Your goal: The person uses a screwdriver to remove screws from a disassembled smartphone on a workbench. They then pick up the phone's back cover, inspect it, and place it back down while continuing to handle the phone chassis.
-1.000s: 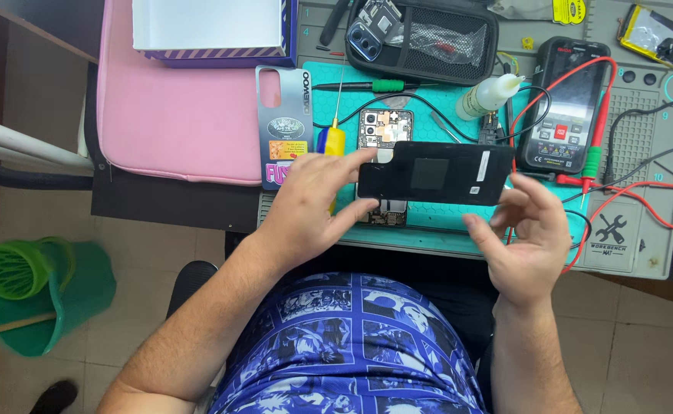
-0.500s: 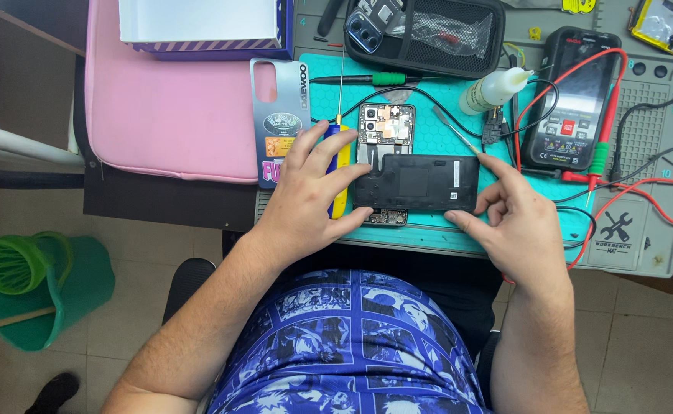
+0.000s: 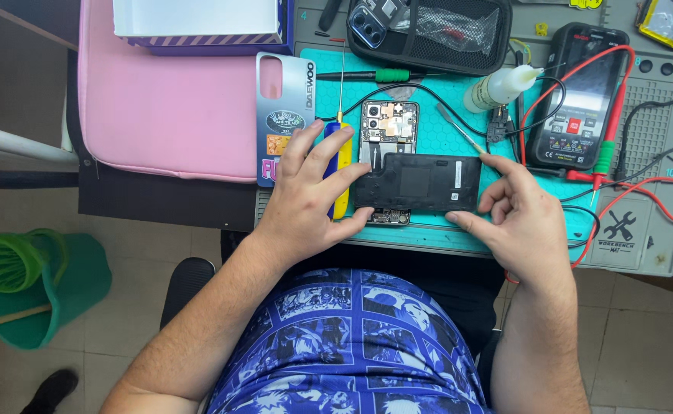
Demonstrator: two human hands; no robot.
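Nearest the camera, a blue printed shirt filled the bottom of the view, and both forearms reached up from it to the bench edge. The left hand lay spread, its fingers draped over a yellow-and-blue screwdriver and its fingertips pressing the left end of a flat black panel. The right hand was loosely curled, thumb at the panel's lower right corner and forefinger at its upper right; between them the two hands pinched the panel by its short ends, lying crosswise over an opened phone, whose lower half it hid. Both lay on a teal work mat. Left of the phone stood a silver rear cover with round and square stickers, its foot hidden by the left hand. To the right sat a black multimeter with red leads, and a small white bottle. Farther back were a pink case, a white-and-purple box cut off by the frame, and a black mesh pouch, its contents hard to make out.
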